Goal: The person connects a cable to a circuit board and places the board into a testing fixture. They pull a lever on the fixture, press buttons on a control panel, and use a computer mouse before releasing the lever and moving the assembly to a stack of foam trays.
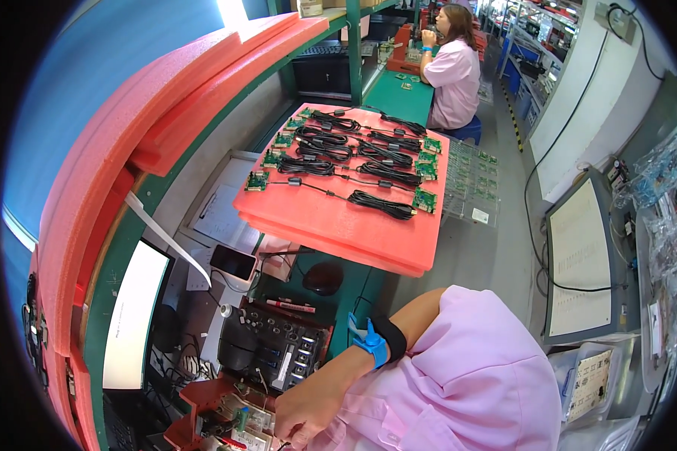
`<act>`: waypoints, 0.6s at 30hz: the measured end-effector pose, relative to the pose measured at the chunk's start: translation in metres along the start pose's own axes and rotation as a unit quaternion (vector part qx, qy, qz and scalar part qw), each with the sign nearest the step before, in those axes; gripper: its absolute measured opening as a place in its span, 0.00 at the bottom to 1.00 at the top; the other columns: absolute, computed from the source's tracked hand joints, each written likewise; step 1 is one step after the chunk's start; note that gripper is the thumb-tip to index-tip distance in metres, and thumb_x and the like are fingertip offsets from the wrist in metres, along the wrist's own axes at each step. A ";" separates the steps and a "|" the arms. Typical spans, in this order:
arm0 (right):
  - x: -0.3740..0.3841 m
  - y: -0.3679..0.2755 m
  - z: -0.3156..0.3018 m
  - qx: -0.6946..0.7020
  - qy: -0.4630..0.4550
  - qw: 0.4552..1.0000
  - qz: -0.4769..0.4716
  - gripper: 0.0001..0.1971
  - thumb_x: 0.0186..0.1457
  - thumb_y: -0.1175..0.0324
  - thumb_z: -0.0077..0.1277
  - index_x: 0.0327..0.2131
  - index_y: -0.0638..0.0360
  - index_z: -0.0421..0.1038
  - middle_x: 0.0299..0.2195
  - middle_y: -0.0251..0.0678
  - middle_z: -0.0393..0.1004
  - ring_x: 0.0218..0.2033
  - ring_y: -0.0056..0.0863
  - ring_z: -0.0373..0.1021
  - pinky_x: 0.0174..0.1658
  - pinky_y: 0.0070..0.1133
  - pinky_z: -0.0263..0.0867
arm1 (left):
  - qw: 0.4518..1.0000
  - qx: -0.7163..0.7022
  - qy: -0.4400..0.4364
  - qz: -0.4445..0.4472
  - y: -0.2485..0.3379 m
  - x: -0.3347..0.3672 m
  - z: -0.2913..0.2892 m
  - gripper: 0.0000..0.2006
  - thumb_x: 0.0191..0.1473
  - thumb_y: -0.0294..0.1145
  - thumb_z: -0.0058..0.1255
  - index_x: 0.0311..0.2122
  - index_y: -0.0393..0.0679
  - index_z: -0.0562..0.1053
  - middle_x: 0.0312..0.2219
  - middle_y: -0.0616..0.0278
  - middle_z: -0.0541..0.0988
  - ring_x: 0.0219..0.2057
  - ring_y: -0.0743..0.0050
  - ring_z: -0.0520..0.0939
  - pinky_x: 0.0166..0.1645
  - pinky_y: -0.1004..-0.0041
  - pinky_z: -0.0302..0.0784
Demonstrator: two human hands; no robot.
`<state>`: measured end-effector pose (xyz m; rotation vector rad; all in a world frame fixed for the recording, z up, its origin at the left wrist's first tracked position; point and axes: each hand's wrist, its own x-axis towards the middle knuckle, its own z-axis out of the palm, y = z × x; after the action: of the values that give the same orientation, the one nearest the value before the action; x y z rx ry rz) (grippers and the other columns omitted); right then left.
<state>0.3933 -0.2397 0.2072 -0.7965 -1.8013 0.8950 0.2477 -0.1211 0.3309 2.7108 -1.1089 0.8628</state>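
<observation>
My right hand [308,412] is low in the head view, its fingers curled and pressed together beside a red-brown test fixture [203,398]. A short dark end, perhaps of a cable, shows at the fingertips; what they hold is mostly hidden. A small green and blue part [241,418] sits in the fixture, close to a red piece [232,443]. A blue wrist strap [371,344] and a black band [390,337] circle my right wrist. My left hand is out of the picture.
Coiled black cables [384,204] with green circuit boards [424,200] lie in rows on a pink foam sheet [331,237]. Nearer are a phone [233,262], a mouse [323,278], a marker [291,306] and a lit monitor [135,316]. Another person [456,79] sits farther along the bench.
</observation>
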 end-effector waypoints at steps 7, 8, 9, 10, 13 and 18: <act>-0.009 0.010 0.009 -0.024 0.006 0.999 0.031 0.15 0.46 0.61 0.44 0.19 0.65 0.68 0.16 0.43 0.68 0.20 0.38 0.65 0.24 0.27 0.58 | 0.996 0.071 -0.022 0.042 -0.010 0.001 0.000 0.11 0.51 0.33 0.39 0.34 0.35 0.66 0.28 0.52 0.73 0.25 0.68 0.74 0.24 0.79 0.71; -0.010 0.011 0.009 -0.030 0.007 0.999 0.029 0.15 0.46 0.61 0.44 0.19 0.65 0.68 0.16 0.43 0.68 0.20 0.38 0.65 0.24 0.27 0.58 | 0.995 0.082 -0.025 0.049 -0.012 0.002 -0.001 0.11 0.51 0.33 0.39 0.34 0.35 0.66 0.27 0.53 0.73 0.24 0.68 0.74 0.23 0.79 0.70; -0.012 0.012 0.011 -0.025 0.006 0.999 0.031 0.15 0.46 0.61 0.44 0.19 0.65 0.68 0.16 0.44 0.67 0.20 0.38 0.64 0.23 0.28 0.58 | 0.994 0.092 -0.029 0.054 -0.012 0.002 -0.002 0.11 0.51 0.33 0.39 0.34 0.35 0.66 0.27 0.53 0.73 0.24 0.68 0.74 0.23 0.79 0.70; -0.013 0.012 0.012 -0.020 0.004 0.999 0.032 0.15 0.46 0.60 0.44 0.19 0.65 0.68 0.16 0.44 0.67 0.20 0.38 0.64 0.23 0.28 0.58 | 0.992 0.103 -0.033 0.059 -0.012 0.002 -0.003 0.11 0.51 0.33 0.39 0.34 0.35 0.66 0.27 0.53 0.73 0.24 0.68 0.74 0.22 0.79 0.70; -0.021 0.007 0.010 -0.026 0.002 0.998 0.049 0.16 0.46 0.60 0.44 0.19 0.65 0.67 0.16 0.44 0.67 0.20 0.39 0.64 0.23 0.29 0.58 | 0.987 0.135 -0.042 0.076 -0.013 0.002 -0.006 0.11 0.51 0.33 0.39 0.33 0.35 0.66 0.26 0.53 0.73 0.23 0.69 0.74 0.21 0.79 0.70; -0.036 0.010 0.011 -0.096 -0.037 0.984 0.144 0.12 0.45 0.62 0.43 0.24 0.64 0.65 0.22 0.42 0.68 0.23 0.40 0.64 0.28 0.30 0.57 | 0.972 0.204 -0.050 0.100 -0.011 -0.005 -0.017 0.11 0.51 0.33 0.39 0.32 0.35 0.67 0.25 0.54 0.73 0.21 0.69 0.74 0.18 0.80 0.70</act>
<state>0.3964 -0.2671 0.1794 -1.1836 -1.8884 0.9530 0.2441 -0.1046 0.3436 3.0365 -1.3812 1.1032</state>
